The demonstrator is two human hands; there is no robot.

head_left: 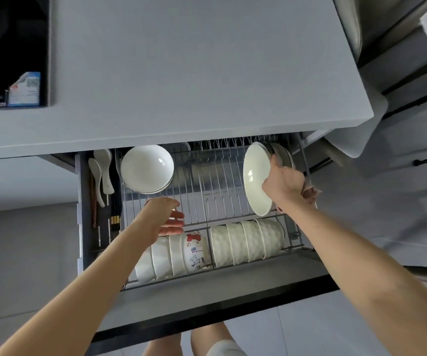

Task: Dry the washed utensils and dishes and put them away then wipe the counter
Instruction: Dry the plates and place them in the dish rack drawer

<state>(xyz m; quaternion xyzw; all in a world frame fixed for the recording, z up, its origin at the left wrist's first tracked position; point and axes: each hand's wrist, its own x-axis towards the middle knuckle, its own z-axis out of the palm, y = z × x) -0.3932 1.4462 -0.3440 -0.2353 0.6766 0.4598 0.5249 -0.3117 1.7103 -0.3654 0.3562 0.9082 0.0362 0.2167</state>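
Step in hand: putting away. A plate (256,178) is being set into the wire rack (199,181) of the open drawer (207,307) under the counter (181,73).
Right hand (286,186): fingers curled round the plate's right rim, gripping it on edge, nearly upright.
Plate: left of the right palm, its lower rim down at the rack wires; whether it is seated in a slot cannot be told.
Other plates (283,155): just beyond the right fingertips, standing on edge and close against the held plate.
Left hand (167,217): fingers straight and slightly spread, holding nothing, over the rack wires; whether they touch cannot be told.
Near the left fingers: a row of bowls (166,255) on edge just below them, a single bowl (146,168) beyond them, spoons (102,173) well off to their left.
Next move, as I judge it: lower the plate until a wire pair carries it, tilt it to match its neighbours, then let go slowly — a loose release could knock rim against rim.
Left to do: probably more dishes, then wiping the counter — no cloth in view.
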